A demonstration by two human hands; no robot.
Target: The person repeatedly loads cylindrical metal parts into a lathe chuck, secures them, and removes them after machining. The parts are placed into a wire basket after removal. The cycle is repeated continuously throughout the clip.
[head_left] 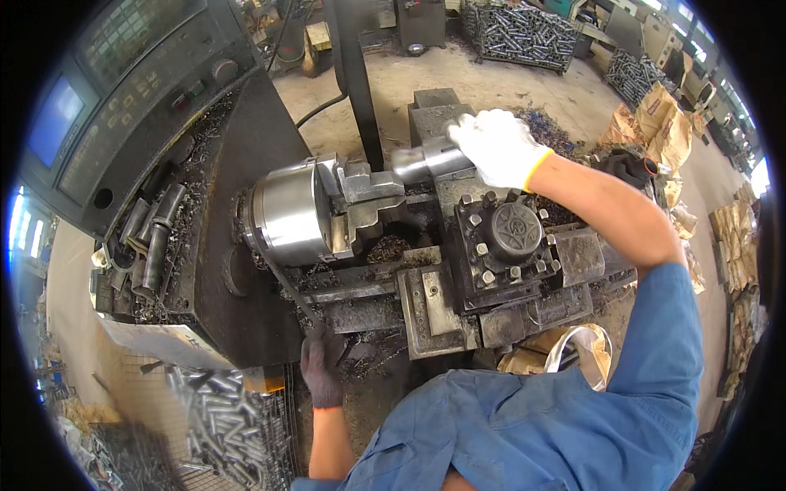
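Note:
My right hand [498, 149], in a white glove, is closed around a stepped steel shaft [444, 159]. The shaft lies roughly level, and its left end is smeared by motion just right of the chuck jaws [360, 182]. Those jaws stand out from the bright round lathe chuck [291, 213]. Low down, my left hand [321, 367], in a dark glove, is closed on the lower end of a long dark bar [286, 286]. That bar slants up to the left side of the chuck; how it joins there I cannot make out. The bolted tool post [514, 231] stands below my right hand.
Left of the chuck rises the machine housing with a control panel [123, 102]; several steel shafts [155, 237] lie on its ledge. Wire baskets of metal parts stand at lower left [225, 421] and far back [520, 37]. Metal chips [544, 131] litter the floor.

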